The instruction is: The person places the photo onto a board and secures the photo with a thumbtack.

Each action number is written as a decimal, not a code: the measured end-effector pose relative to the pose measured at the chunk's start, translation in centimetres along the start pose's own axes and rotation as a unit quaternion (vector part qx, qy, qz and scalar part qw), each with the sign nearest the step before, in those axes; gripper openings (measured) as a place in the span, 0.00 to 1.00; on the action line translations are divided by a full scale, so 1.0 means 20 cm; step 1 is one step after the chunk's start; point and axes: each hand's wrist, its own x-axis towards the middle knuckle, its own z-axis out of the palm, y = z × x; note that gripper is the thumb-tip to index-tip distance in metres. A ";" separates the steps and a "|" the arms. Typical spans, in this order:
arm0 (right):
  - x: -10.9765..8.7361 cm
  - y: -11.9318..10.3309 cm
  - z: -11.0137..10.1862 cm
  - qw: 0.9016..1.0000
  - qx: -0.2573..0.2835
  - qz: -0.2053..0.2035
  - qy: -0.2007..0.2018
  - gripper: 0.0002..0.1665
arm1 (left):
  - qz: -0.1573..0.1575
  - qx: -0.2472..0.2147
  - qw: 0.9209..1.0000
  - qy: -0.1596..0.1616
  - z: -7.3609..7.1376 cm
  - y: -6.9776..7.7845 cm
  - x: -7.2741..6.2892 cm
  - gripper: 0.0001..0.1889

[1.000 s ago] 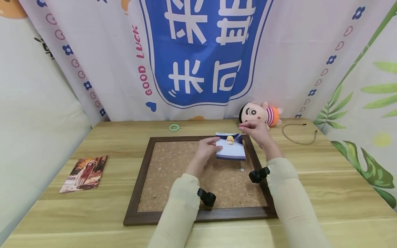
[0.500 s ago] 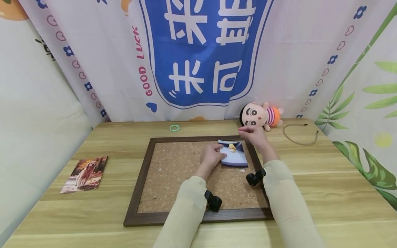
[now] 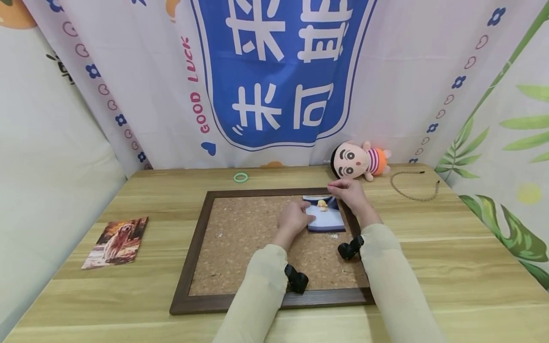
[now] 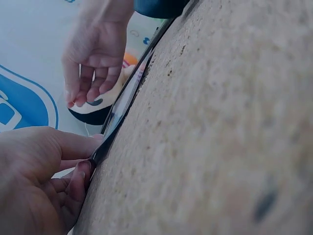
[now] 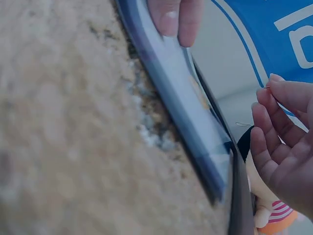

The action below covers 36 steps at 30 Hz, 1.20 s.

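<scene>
A photo card showing a small yellow figure on blue and white lies over the upper right corner of the framed cork board. My left hand grips its left edge with thumb and fingers, also seen from the side in the left wrist view. Just above the card's top right corner, my right hand pinches a small pink pushpin between thumb and forefinger. Mostly hidden by the fingertips, the pin shows only a thin bit in the right wrist view. The other right fingers curl loosely.
To the left on the wooden table lies a photo of a dog. Behind the board are a green ring, a plush doll and a braided headband. A printed curtain hangs along the back.
My left hand has brought the photo card down and slightly right onto the board's upper right corner. My right hand, with the pushpin, has dropped toward the card's top edge.
</scene>
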 end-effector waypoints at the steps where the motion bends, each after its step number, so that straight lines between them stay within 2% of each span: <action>1: 0.00 0.00 0.01 1.000 -0.001 0.004 0.000 0.17 | 0.003 0.005 1.000 0.000 0.00 0.00 0.00 0.22; 6: 0.02 0.01 0.05 1.000 -0.026 0.009 -0.011 0.16 | 0.013 0.029 0.999 -0.006 -0.01 0.00 0.00 0.23; 9: 0.03 0.02 0.08 0.999 -0.022 0.017 -0.019 0.15 | 0.013 0.044 0.999 -0.015 0.00 0.00 0.00 0.23; 15: 0.04 0.05 0.12 0.999 -0.022 0.023 -0.010 0.13 | 0.016 0.076 0.997 -0.024 0.01 0.01 -0.01 0.23; 20: 0.03 0.07 0.14 0.997 -0.081 0.014 -0.003 0.11 | 0.023 0.083 0.996 -0.023 0.01 0.01 -0.01 0.22; 25: 0.04 0.08 0.15 0.987 -0.161 -0.011 0.000 0.09 | 0.033 0.094 0.995 -0.022 0.00 0.00 0.00 0.22; 31: 0.04 0.08 0.17 0.981 -0.189 -0.027 -0.008 0.08 | 0.037 0.130 0.991 -0.023 0.00 0.00 -0.01 0.22; 34: 0.04 0.08 0.17 0.980 -0.195 -0.032 -0.005 0.08 | 0.055 0.150 0.987 -0.013 0.00 0.00 -0.02 0.21; 36: 0.04 0.08 0.16 0.980 -0.198 -0.028 -0.002 0.08 | 0.082 0.173 0.982 -0.008 0.00 0.00 -0.02 0.21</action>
